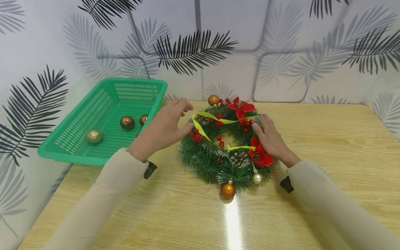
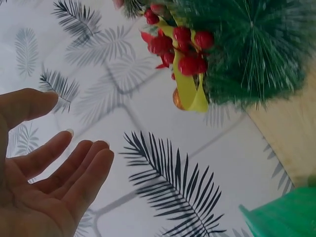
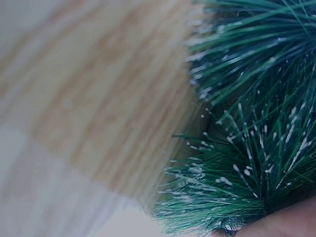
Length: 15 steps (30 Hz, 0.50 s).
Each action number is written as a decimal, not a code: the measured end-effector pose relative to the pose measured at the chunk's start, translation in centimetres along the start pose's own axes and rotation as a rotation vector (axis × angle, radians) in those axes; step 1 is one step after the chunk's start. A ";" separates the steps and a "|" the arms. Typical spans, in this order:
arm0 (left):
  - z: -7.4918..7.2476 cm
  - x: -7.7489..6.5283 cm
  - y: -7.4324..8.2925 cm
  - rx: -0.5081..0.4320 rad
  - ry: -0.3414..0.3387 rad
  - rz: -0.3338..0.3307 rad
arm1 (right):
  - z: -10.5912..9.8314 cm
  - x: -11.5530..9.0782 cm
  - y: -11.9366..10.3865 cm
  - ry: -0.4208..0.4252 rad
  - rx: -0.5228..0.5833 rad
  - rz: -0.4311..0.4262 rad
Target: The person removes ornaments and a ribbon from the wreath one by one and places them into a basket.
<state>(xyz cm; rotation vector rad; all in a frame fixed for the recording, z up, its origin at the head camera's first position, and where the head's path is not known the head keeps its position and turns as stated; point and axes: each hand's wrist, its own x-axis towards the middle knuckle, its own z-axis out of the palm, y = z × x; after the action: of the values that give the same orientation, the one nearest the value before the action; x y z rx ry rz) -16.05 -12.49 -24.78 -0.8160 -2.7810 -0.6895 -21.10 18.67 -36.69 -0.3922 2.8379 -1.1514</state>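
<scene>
A green Christmas wreath [image 1: 207, 166] lies on the table, with red berries [image 1: 197, 136], pine cones [image 1: 240, 159], red flowers [image 1: 260, 154] and hanging baubles. A loose yellow ribbon [image 1: 203, 130] winds across its top. My right hand [image 1: 271, 139] holds the wreath's right side, its thumb over the greenery and its fingers along the outer edge. In the right wrist view, only a bit of that hand shows beside the needles [image 3: 232, 187]. Just left of the wreath, my left hand [image 1: 165, 126] is raised with fingers spread. The left wrist view shows nothing in its palm.
At the left stands a green plastic basket [image 1: 70, 158] with a gold bauble [image 1: 94, 136] and brown baubles [image 1: 127, 122] inside. An orange bauble [image 1: 228, 190] hangs from the wreath onto the wooden table [image 1: 328, 139]. A leaf-patterned wall [image 1: 225, 69] closes off the back.
</scene>
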 end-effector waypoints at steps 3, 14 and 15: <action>1.0 -0.4 0.5 -0.016 0.039 0.033 | 0.0 0.0 0.0 0.001 0.000 0.000; 4.8 -2.3 2.0 -0.099 0.062 0.073 | 0.1 -0.1 -0.2 -0.003 0.001 0.001; 5.2 -2.5 2.1 -0.111 0.062 0.075 | 0.0 -0.1 -0.2 -0.003 0.001 0.000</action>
<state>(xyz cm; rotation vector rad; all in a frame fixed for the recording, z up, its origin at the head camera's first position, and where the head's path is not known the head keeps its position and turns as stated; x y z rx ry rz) -12.99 -9.66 -29.23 -0.8983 -2.6620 -0.8473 -20.97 18.55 -36.60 -0.3929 2.8353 -1.1507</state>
